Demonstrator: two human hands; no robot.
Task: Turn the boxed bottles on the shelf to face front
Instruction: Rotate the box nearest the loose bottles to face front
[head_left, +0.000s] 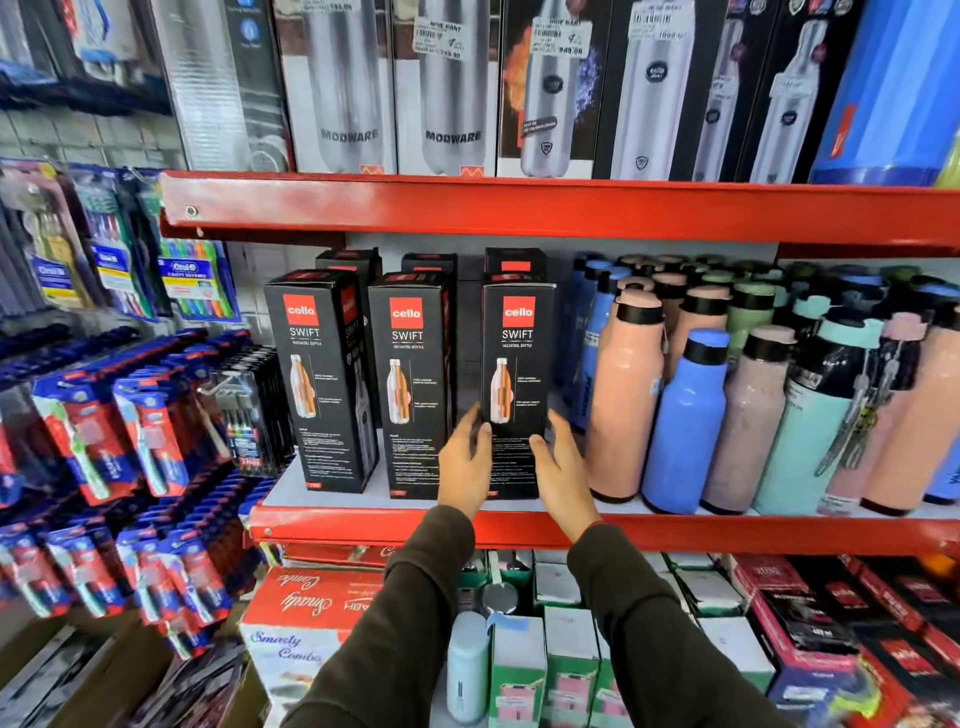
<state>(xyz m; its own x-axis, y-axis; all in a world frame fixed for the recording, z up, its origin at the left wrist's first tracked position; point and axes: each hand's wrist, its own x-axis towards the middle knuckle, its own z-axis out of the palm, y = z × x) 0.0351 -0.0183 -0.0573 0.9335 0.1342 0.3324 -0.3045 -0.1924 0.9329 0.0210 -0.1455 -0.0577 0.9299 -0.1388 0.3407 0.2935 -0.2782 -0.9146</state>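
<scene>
Both hands bracket the right boxed bottle (515, 384) at its lower half: left hand (464, 462) at 9 o'clock, right hand (563, 470) at 3 o'clock. Grip: fingers spread on the side panels, loosely clasped, not a full wrap. Box stands on the middle shelf (519, 530), logo roughly forward. Twist about the vertical axis with the base kept flat; don't crush the thin matte card. Left box (322, 379) is skewed, side panel showing. Smooth round bottles (685, 421) just beside at 3 o'clock could topple.

Three front black boxes (410, 384) (three more behind), roughly twenty loose bottles (685, 421).
</scene>
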